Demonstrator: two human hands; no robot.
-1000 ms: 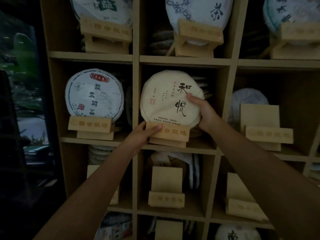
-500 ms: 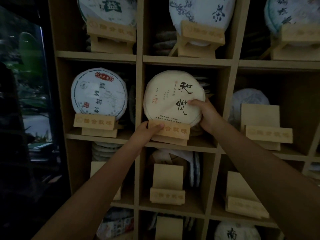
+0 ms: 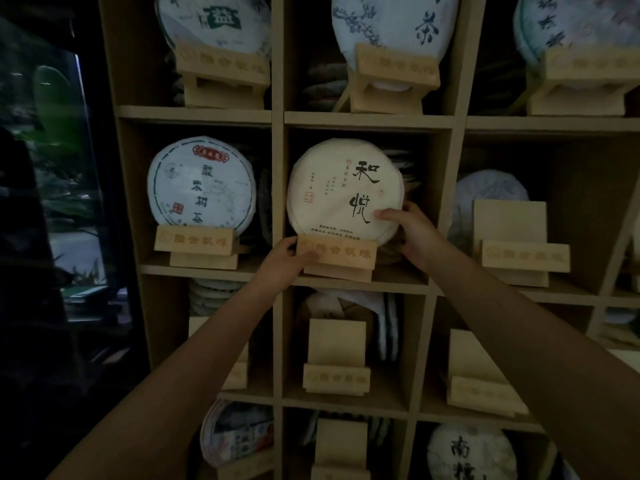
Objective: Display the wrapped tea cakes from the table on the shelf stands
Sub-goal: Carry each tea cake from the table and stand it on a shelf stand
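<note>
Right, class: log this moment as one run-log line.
step: seating tea cake | right hand: pinches round cream paper-wrapped tea cake | left hand: holds pale wooden stand | cake: on stand, middle cubby

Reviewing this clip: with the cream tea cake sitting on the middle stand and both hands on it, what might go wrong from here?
1. The right hand grips the cream tea cake at its lower right edge only; letting go unevenly might roll it off the wooden stand.
2. The left hand holds that stand near the shelf's front edge; a nudge may slide it forward.
3. Loose cakes stacked behind could get bumped.
</note>
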